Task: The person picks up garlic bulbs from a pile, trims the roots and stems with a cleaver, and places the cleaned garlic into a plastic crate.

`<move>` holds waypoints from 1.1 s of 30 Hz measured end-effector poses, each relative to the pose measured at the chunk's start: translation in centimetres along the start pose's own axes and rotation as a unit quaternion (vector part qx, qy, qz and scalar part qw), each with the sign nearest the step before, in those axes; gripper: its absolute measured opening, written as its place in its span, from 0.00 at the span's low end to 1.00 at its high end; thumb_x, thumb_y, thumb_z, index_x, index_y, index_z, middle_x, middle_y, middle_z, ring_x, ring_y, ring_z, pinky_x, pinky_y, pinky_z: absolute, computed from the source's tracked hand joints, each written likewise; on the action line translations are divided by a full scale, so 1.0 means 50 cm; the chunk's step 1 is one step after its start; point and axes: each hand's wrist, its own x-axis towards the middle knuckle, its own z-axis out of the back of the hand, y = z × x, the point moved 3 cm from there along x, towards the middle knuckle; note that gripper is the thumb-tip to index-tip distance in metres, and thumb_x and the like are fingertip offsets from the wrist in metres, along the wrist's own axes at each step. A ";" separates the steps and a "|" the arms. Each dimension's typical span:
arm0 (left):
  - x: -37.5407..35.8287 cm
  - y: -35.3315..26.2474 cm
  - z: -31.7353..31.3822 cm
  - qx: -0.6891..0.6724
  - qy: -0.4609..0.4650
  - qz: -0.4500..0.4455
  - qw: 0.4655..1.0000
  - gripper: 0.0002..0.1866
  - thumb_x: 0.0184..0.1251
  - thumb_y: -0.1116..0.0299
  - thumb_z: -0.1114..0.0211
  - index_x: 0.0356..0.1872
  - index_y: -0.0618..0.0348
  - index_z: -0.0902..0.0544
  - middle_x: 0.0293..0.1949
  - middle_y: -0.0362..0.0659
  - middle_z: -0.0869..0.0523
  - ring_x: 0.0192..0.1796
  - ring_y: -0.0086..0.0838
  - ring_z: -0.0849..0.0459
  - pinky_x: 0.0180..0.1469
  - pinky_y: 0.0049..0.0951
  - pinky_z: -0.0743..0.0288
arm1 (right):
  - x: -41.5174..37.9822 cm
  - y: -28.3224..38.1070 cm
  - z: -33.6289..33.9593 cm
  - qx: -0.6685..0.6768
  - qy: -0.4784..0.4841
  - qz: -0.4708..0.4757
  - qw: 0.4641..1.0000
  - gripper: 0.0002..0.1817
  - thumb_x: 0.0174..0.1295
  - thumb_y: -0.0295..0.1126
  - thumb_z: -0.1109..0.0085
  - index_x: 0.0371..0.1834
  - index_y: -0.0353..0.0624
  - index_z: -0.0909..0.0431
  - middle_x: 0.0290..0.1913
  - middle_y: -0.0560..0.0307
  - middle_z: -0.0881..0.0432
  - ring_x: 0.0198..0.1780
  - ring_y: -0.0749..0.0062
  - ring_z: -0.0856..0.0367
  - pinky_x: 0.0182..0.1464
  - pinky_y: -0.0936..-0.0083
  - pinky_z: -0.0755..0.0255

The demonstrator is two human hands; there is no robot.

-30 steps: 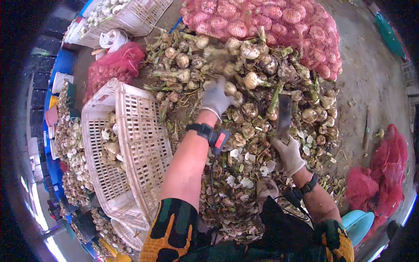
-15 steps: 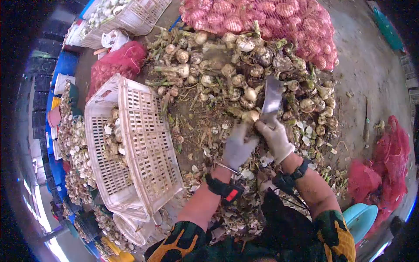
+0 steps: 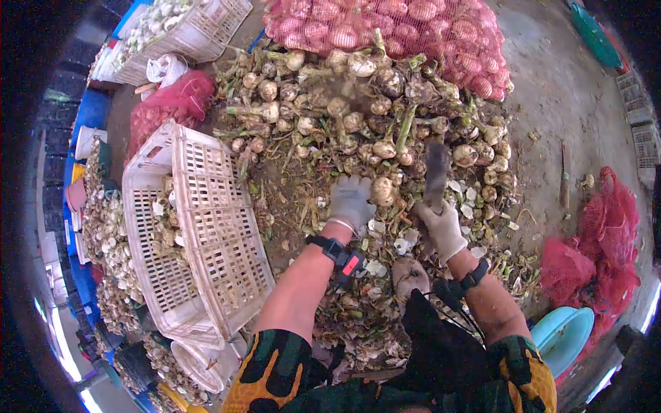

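Observation:
My right hand (image 3: 441,227), in a pale glove, is wrapped round the handle of a cleaver (image 3: 436,175) whose broad blade points away from me. To its left, my left hand (image 3: 351,202), in a grey-white glove, lies over the scraps with its fingers apart and nothing in its grasp. A round bulb (image 3: 384,192) sits just right of my left fingertips. Beyond both hands spreads a heap of dirty bulbs with stems (image 3: 354,122). White peel pieces (image 3: 407,241) lie around and below the hands.
A white slatted crate (image 3: 219,220) holding some bulbs leans at the left. A full red net sack (image 3: 406,34) lies at the far side. Empty red netting (image 3: 600,241) and a turquoise basin (image 3: 561,334) are at the right; a smaller net sack (image 3: 169,107) is at the upper left.
My left hand has moved left and away from the cleaver, letting go of the bulb it held. My right hand still grips the cleaver. The view has shifted slightly.

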 end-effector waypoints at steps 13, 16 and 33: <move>-0.128 -0.017 0.037 -0.551 0.055 0.033 0.832 0.26 0.49 0.74 0.35 0.55 0.65 0.25 0.49 0.47 0.19 0.51 0.31 0.21 0.56 0.28 0.29 | -0.102 0.109 -0.007 -0.446 0.116 0.158 0.873 0.16 0.56 0.41 0.36 0.41 0.42 0.24 0.32 0.46 0.18 0.37 0.48 0.18 0.39 0.57 0.26; -0.178 -0.007 0.032 -0.610 0.105 0.044 0.785 0.29 0.46 0.79 0.31 0.55 0.61 0.26 0.49 0.42 0.19 0.50 0.26 0.22 0.53 0.28 0.26 | -0.125 0.127 -0.028 -0.466 0.169 0.204 0.844 0.17 0.53 0.40 0.37 0.42 0.44 0.27 0.35 0.47 0.20 0.39 0.49 0.19 0.40 0.58 0.26; -0.331 -0.128 0.207 -0.579 -0.050 -0.138 0.802 0.30 0.41 0.62 0.24 0.49 0.61 0.22 0.42 0.45 0.15 0.45 0.33 0.16 0.50 0.34 0.22 | -0.108 0.082 -0.076 -0.566 0.283 0.000 0.774 0.20 0.53 0.34 0.39 0.50 0.42 0.25 0.39 0.47 0.17 0.45 0.54 0.16 0.45 0.58 0.22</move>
